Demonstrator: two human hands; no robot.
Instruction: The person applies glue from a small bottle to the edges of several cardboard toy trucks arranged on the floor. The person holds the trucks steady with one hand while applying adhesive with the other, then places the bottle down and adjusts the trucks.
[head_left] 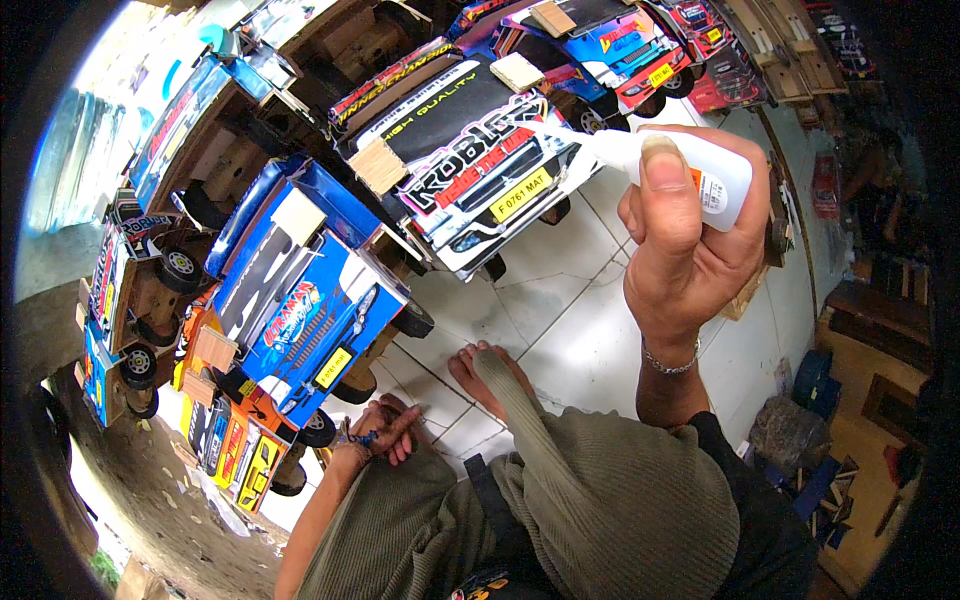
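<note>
Head view: right hand [690, 240] high around bottle [736, 186]

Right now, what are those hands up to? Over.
Right hand raised, gripping white bottle; nozzle toward black-and-white toy truck, contact unclear. Left hand, fingers loosely bent, near blue toy truck. Nothing seen blocking nozzle.

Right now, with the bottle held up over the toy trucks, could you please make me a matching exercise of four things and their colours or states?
Things
1. bottle
2. blue-fronted toy truck
3. chain bracelet
4. ribbed trousers

Colours or states
A. bearing a yellow front plate
B. olive-green
C. held in the right hand's grip
D. silver-coloured

Right pairs: 1-C; 2-A; 3-D; 4-B
</note>
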